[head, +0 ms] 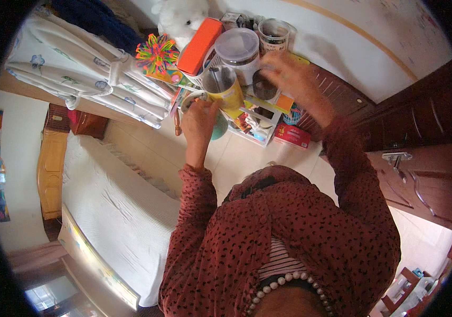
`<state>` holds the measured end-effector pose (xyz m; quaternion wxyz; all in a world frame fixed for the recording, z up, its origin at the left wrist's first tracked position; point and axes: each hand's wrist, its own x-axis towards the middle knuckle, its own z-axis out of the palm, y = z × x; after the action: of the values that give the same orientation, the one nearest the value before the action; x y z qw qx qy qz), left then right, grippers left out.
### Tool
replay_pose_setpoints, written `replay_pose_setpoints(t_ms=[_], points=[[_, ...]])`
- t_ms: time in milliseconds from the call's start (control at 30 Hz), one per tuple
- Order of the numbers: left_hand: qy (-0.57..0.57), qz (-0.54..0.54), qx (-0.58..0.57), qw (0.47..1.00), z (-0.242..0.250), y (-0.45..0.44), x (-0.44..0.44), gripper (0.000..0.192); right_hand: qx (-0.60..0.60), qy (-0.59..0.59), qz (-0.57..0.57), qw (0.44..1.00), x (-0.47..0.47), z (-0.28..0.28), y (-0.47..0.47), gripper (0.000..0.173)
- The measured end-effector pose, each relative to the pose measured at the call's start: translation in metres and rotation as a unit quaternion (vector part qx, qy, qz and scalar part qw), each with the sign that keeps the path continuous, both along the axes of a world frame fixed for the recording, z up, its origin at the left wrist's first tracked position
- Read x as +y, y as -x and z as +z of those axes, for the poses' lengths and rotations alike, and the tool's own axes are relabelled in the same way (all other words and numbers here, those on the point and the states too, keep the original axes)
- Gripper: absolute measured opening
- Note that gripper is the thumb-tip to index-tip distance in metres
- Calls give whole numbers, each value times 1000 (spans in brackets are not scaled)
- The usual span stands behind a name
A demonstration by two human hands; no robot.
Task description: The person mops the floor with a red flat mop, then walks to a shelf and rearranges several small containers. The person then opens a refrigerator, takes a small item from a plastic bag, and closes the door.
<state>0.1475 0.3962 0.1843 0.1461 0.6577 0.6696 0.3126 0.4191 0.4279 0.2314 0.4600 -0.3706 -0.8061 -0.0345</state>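
Observation:
My left hand (pixel 199 123) is over a cup (pixel 187 100) with a pale rim, its fingers bent at the mouth. Something small and orange shows by the fingertips; whether I grip it is unclear. Below that hand is a rounded green surface (pixel 220 126), perhaps the cup's side. Blurred, my right hand (pixel 283 73) hangs with fingers apart over a dark-mouthed container (pixel 265 86), and nothing shows in it. Between the hands stands a yellow cup (pixel 230 95) with long items inside. Behind it are a lidded clear tub (pixel 237 49) and a clear plastic cup (pixel 274 33).
An orange box (pixel 201 45) lies across a white basket (pixel 197 80) near a white plush toy (pixel 178 20) and a multicoloured spiky ball (pixel 157 53). Below stands a white shelf rack (pixel 268 136) beside a red box (pixel 292 135). A curtain (pixel 91 75) and a bed (pixel 119 206) lie left; dark cabinets (pixel 416 119) right.

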Motion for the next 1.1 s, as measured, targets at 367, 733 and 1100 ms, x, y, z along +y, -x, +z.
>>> replay_pose_setpoints(t_ms=[367,733,1100], points=[[-30,-40,-12,999,-3,11,-7,23,-137,133,70,979,-12,-28,83,11],[15,-49,-76,996,-7,15,-7,17,-42,245,24,968,-95,40,-39,19],[-31,-79,-87,993,-11,14,-11,16,-54,197,-159,966,32,-30,-105,23]])
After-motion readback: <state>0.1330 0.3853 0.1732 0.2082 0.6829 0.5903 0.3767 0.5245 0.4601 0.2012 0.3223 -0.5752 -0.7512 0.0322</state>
